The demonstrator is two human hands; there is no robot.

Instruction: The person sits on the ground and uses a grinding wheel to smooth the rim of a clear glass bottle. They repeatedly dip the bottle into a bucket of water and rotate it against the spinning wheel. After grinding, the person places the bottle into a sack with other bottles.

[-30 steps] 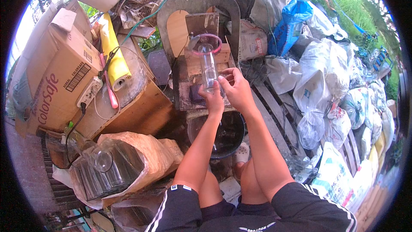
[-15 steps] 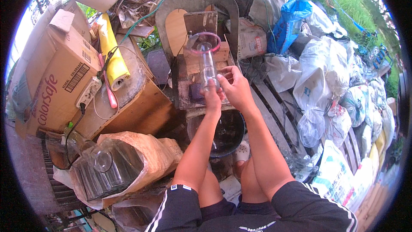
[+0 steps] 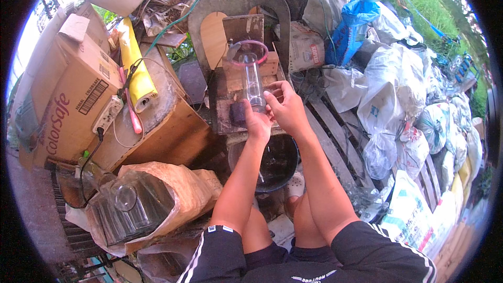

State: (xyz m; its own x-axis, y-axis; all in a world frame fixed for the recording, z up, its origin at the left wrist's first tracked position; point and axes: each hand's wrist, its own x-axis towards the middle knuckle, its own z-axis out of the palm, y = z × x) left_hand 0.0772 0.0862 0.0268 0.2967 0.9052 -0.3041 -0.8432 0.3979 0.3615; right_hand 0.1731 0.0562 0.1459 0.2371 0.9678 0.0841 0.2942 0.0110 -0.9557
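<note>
A clear glass bottle [image 3: 252,81] is held out in front of me, its far end at a pink ring [image 3: 266,55] on a wooden fixture [image 3: 270,66]. I cannot tell whether the glass touches the ring. My left hand [image 3: 257,121] is closed around the bottle's near end, thumb along its left side. At the right side of that same end, my right hand [image 3: 287,109] has its thumb and fingers on the glass. The fixture rests on a grey plastic chair [image 3: 284,18]. Below my hands is a dark round basin [image 3: 283,165].
On the left, a paper sack [image 3: 191,188] holds several clear glass bottles [image 3: 131,209]. Behind it are a cardboard box [image 3: 73,94], a white power strip [image 3: 108,112] with cords, and a yellow roll [image 3: 135,68]. White plastic sacks [image 3: 393,89] and wooden slats [image 3: 335,131] lie on the right.
My left thumb has shifted left and slightly down along the near end of the bottle. The right hand stays in nearly the same place.
</note>
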